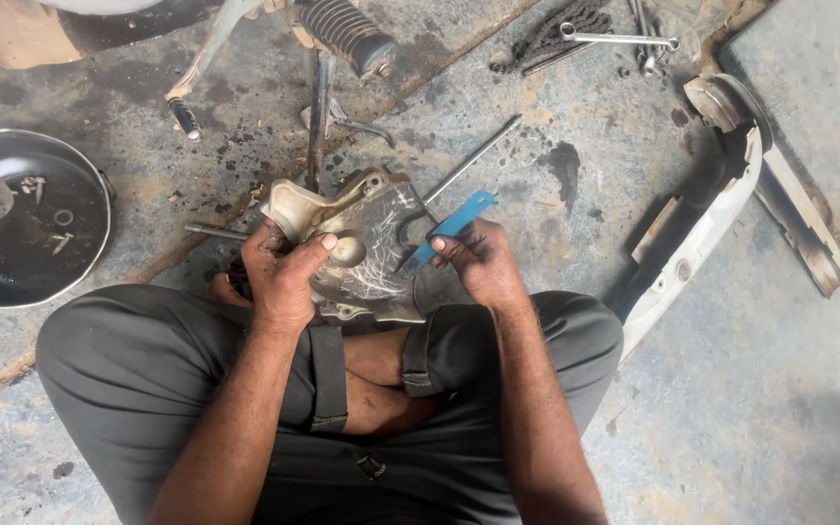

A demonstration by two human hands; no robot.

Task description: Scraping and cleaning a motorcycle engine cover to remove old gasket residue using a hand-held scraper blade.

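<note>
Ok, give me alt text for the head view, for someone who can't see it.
Seen from above, a person sitting cross-legged on a stained concrete floor grips a scratched metal engine cover in the left hand and holds a blue flat tool against it with the right hand. A dark round pan with small parts lies left; a wrench lies beyond.
</note>
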